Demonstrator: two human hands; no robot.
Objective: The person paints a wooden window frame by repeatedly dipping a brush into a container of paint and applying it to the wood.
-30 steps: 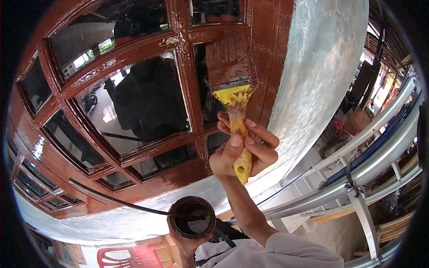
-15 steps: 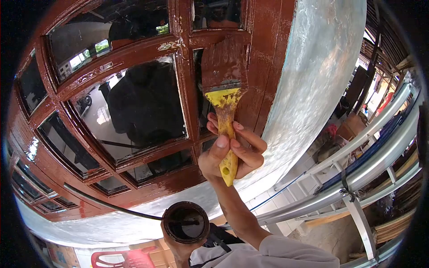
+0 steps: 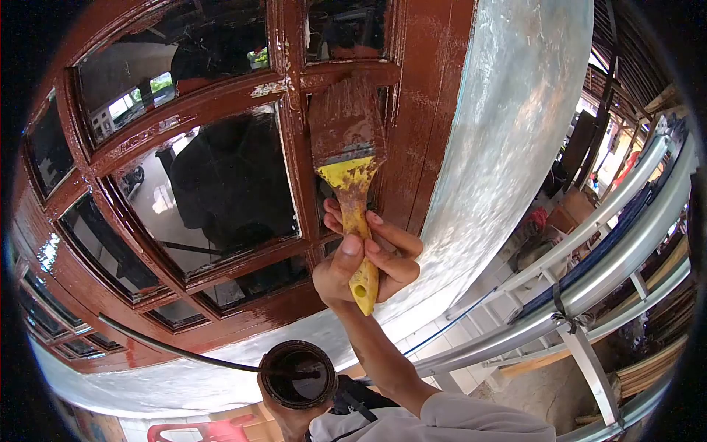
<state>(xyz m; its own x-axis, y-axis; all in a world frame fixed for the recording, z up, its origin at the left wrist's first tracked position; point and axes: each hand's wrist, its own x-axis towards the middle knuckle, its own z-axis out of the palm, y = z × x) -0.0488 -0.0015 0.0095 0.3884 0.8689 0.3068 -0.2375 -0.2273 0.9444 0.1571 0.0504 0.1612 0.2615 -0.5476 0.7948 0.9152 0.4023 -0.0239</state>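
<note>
My right hand (image 3: 372, 258) is closed round the yellow handle of a wide paintbrush (image 3: 350, 173), thumb in front, bristles pointing up. Brown paint coats the bristles and smears the yellow part. The brush overlaps the crossing of two bars of a red-brown paned door (image 3: 431, 96), and its tip lies over a horizontal bar. Low in the view my left hand (image 3: 286, 418) grips a paint can (image 3: 298, 374) from below and the side. Dark brown paint shows inside it, and its rim is stained. Most of the left hand's fingers are hidden behind the can.
A thin dark rod (image 3: 177, 350) runs left from the can's rim across the door's lower part. A grey-white wall (image 3: 508, 103) borders the door. Metal ladders (image 3: 611, 272) lean at the right, a dark strap tied round one. A red plastic chair (image 3: 199, 429) stands below.
My right hand and the brush have shifted left and slightly down over the door bars. The can in my left hand sits a little lower and further left in view.
</note>
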